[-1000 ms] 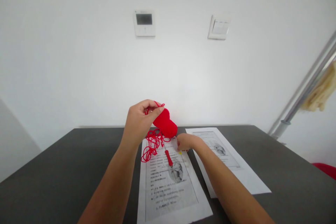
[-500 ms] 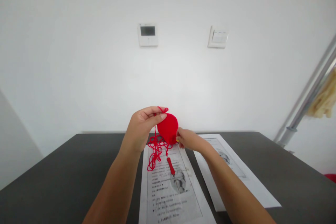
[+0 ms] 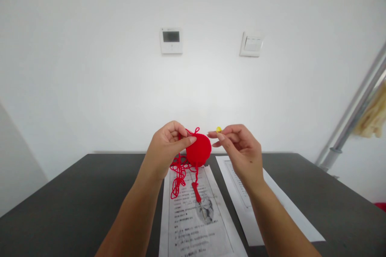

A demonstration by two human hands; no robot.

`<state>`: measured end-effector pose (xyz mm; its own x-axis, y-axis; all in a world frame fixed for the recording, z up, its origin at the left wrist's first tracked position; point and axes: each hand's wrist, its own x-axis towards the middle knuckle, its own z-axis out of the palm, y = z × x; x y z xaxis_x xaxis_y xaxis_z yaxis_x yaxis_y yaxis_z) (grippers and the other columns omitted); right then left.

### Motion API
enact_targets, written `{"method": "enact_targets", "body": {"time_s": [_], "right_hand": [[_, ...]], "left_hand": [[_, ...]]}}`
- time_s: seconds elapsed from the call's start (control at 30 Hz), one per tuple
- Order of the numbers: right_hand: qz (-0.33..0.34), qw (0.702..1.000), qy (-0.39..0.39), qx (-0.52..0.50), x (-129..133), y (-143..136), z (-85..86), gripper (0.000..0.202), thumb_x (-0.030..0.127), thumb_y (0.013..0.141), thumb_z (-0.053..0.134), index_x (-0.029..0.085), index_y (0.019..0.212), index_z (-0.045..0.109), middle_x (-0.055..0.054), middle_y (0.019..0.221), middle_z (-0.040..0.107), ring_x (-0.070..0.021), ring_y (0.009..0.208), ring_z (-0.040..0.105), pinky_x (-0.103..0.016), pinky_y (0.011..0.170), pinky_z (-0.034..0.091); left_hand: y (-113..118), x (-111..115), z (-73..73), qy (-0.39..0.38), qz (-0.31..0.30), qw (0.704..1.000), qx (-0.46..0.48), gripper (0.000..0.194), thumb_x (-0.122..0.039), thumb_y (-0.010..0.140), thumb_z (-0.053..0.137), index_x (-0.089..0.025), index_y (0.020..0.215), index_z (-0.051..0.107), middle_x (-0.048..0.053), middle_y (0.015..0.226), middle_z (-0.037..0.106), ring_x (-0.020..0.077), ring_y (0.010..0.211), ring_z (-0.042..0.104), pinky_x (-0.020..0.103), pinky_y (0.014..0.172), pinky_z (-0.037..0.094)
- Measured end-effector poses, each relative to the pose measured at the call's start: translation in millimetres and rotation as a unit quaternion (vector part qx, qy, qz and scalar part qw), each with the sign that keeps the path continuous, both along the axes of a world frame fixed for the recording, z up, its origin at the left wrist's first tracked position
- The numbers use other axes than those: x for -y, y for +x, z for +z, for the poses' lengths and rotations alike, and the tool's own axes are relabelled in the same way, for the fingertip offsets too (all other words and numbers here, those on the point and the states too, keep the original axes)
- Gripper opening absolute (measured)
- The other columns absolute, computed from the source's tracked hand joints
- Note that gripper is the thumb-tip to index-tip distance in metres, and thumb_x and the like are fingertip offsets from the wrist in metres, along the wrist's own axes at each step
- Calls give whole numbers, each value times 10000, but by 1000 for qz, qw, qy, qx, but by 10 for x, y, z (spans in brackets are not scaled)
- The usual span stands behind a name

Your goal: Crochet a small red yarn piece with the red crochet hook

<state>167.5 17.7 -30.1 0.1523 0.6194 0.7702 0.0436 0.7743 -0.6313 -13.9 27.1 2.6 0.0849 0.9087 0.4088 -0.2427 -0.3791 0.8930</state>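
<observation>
Yarnwork first: where is the rounded, bright-red yarn piece (image 3: 199,150)?

Held near the table's far edge, between both hands. Whether its underside rests on anything, I can't tell.

What has it?

The bare left hand (image 3: 167,146), thumb and fingers together on its upper left edge. A small red yarn loop (image 3: 197,129) stands up just beside that pinch.

And the other side?

The bare right hand (image 3: 245,152) pinches a small, bright-yellow object (image 3: 218,129) between thumb and index finger; it's too small to identify. The fingertips are at the piece's right edge, though contact is unclear.

Which step would you call this?

I'd judge it close handwork at the top edge: left steadying, right placing its fingers and that yellow bit.

What does the next move call for?

A firm left pinch, light right fingertips, and enough slack to spare the loop, I'd say.

And further out?

Loose red yarn strands (image 3: 178,184) tangle below the left hand. A slim, red-handled tool (image 3: 196,192) lies on a white printed paper sheet (image 3: 187,225), untouched. A second white sheet (image 3: 247,225) lies partly behind the right forearm, on the dark grey table (image 3: 60,192).
</observation>
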Motion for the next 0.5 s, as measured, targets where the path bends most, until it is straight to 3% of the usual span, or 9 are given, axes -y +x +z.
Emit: {"method": "enact_targets", "body": {"time_s": [0.17, 0.3, 0.5], "right_hand": [[35, 999, -12, -17, 115, -32, 79, 168, 296, 917, 736, 238, 1060, 671, -8, 804, 840, -170, 716, 796, -284, 643, 647], [103, 993, -59, -21, 123, -30, 93, 147, 352, 912, 735, 217, 926, 680, -31, 774, 831, -165, 627, 756, -268, 575, 600], [191, 973, -132, -11, 161, -59, 95, 282, 458, 905, 734, 226, 899, 573, -4, 671, 774, -139, 514, 655, -243, 494, 525]], "left_hand": [[9, 16, 15, 22, 26, 999, -15, 234, -180, 634, 853, -183, 754, 653, -37, 645, 687, 107, 595, 603, 208, 588, 474], [10, 40, 3, 8, 22, 999, -43, 257, -201, 665, 852, -192, 894, 737, -21, 716, 731, 128, 609, 647, 225, 575, 497], [60, 65, -18, -8, 21, 997, -74, 189, -200, 660, 829, -191, 847, 808, 24, 734, 782, 161, 650, 692, 264, 619, 543]]}}
